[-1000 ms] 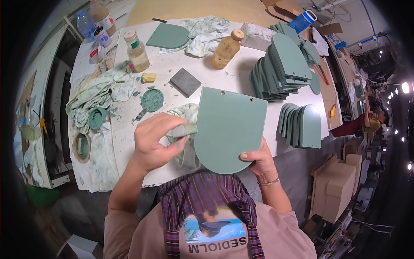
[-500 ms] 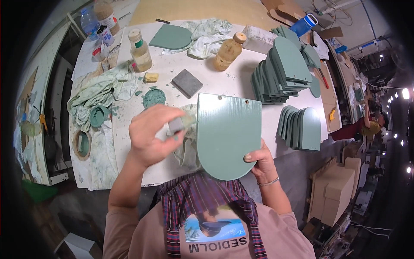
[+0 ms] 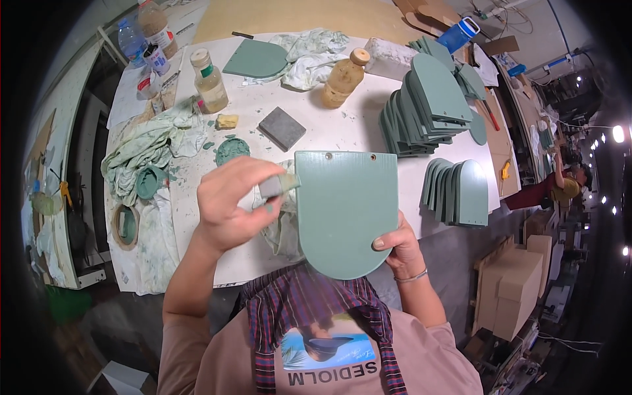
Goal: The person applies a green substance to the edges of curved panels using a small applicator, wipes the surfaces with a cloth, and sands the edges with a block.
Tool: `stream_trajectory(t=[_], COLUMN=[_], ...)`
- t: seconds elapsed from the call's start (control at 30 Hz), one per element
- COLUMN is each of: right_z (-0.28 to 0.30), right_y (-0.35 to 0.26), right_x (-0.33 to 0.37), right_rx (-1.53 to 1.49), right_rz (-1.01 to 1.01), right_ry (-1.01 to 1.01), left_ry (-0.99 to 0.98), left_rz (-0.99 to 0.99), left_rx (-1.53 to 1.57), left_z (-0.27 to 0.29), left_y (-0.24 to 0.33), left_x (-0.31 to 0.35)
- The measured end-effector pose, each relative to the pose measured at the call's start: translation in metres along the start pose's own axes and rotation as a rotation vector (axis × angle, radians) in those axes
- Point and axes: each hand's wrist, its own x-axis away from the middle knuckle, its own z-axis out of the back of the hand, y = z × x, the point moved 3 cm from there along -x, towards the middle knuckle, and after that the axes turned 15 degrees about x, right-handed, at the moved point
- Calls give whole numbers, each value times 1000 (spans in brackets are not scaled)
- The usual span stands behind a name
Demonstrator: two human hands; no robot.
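Observation:
A green painted panel [image 3: 347, 214], straight along the top with two small holes and rounded at the bottom, is held up in front of me. My right hand [image 3: 403, 249] grips its lower right edge, thumb on the front face and the other fingers hidden behind. Between thumb and fingers my left hand [image 3: 224, 203] pinches a small sanding block [image 3: 270, 187], grey with a yellowish-green side. That block meets the panel's upper left edge. Just beyond lie a dark grey square sanding pad [image 3: 282, 129] and a tub of green paste [image 3: 232, 151], partly behind my left hand.
Stacked green panels [image 3: 431, 99] rise at the back right, with a shorter row [image 3: 455, 192] nearer. Two bottles [image 3: 210, 82] [image 3: 345, 79], a yellow sponge piece [image 3: 227, 122] and stained rags [image 3: 155, 135] are on the table [image 3: 257, 99]. Cardboard boxes [image 3: 510, 283] stand right; another person [image 3: 559, 187] is farther off.
The panel has tilted slightly, its top edge now more level and its glare gone. My left hand has brought the sanding block up along the panel's left edge.

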Motion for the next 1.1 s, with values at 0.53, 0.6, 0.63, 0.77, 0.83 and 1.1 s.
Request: stream_trajectory(t=[0.53,0.6,0.63,0.77,0.83,1.1], right_z=[6,7,7,6,8,6], right_y=[-10,-13,-13,-14,-12,-14], right_x=[-6,-8,-8,-9,-8,-5], right_rx=[57,55,66,97,102,140], right_rz=[76,94,104,119,112,130], right_ry=[97,119,149,191,186,216], left_ry=[-39,-45,-45,-51,20,-36], left_rz=[51,68,71,98,98,158], left_rx=[52,175,176,127,69,56], left_z=[-18,-26,-26,-24,-18,-26], left_y=[12,19,22,24,20,16], left_x=[27,42,45,41,32,59])
